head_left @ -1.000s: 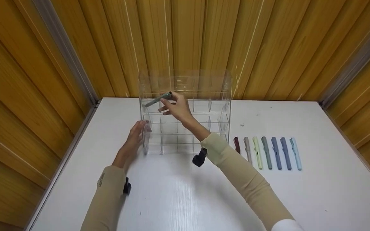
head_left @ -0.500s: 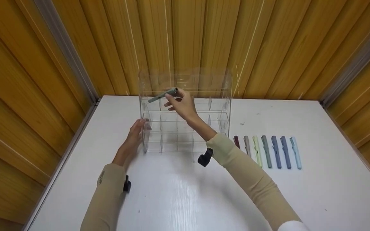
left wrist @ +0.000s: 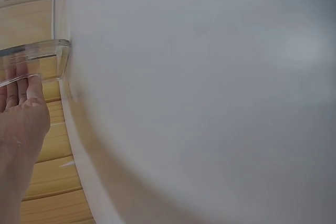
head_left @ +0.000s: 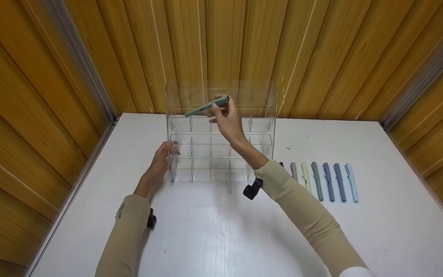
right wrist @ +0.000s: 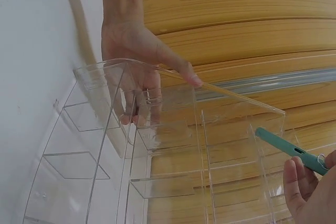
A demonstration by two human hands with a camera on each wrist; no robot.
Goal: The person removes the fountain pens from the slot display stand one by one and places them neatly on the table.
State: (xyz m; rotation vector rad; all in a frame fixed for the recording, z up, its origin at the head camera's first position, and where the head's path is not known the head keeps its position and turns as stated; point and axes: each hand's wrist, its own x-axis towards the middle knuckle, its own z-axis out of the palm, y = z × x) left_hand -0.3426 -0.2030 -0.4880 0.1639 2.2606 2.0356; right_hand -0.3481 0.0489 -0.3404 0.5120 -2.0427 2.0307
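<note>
holding: we pinch a green pen [head_left: 206, 106] in our right hand [head_left: 227, 119], fingertips clenched round its cap end, up at the top tier of the rack [head_left: 221, 132].
pen: it lies tilted, tip pointing left and a little down, in front of the rack's top row; the right wrist view shows it [right wrist: 290, 150] just outside the clear wall, fingers [right wrist: 302, 187] beneath it.
left hand: our left hand [head_left: 159, 164] rests against the rack's left wall, fingers straight and flat on the clear plastic, grasping nothing; the left wrist view shows the fingers [left wrist: 21, 85] touching the rack's edge [left wrist: 37, 61].
rack: clear, tiered, split into small compartments, standing upright at the back of the white worktop [head_left: 221, 231], near the wood-panelled wall [head_left: 225, 46].
row: six more pens [head_left: 323, 181] lie side by side on the worktop right of the rack, partly behind our right sleeve [head_left: 306, 215]; well apart from the held pen.
</note>
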